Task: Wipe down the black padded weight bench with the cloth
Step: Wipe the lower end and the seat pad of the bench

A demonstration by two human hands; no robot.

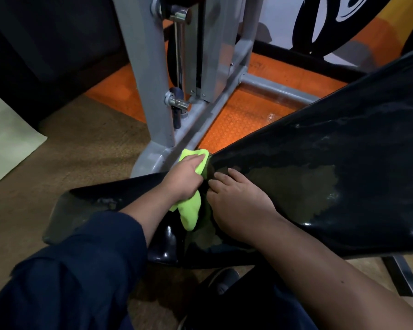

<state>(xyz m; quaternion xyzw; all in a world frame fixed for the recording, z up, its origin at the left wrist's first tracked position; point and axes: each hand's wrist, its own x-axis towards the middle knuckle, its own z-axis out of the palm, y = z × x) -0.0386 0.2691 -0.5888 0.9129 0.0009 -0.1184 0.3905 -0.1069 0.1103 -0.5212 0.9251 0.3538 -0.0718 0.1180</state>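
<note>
The black padded weight bench has an inclined back pad (331,163) running up to the right and a flat seat pad (86,206) at lower left. A bright green cloth (190,210) sits in the gap where the two pads meet. My left hand (184,179) grips the cloth against the narrow lower end of the back pad. My right hand (236,208) rests on the back pad beside it, fingers spread and relaxed, holding nothing. Part of the cloth is hidden under my left hand.
A grey steel machine frame (150,91) with a chrome pin (179,104) stands just behind the bench. Orange studded floor mat (243,120) lies under it, brown carpet (81,139) to the left. My shoe (224,282) is below the bench.
</note>
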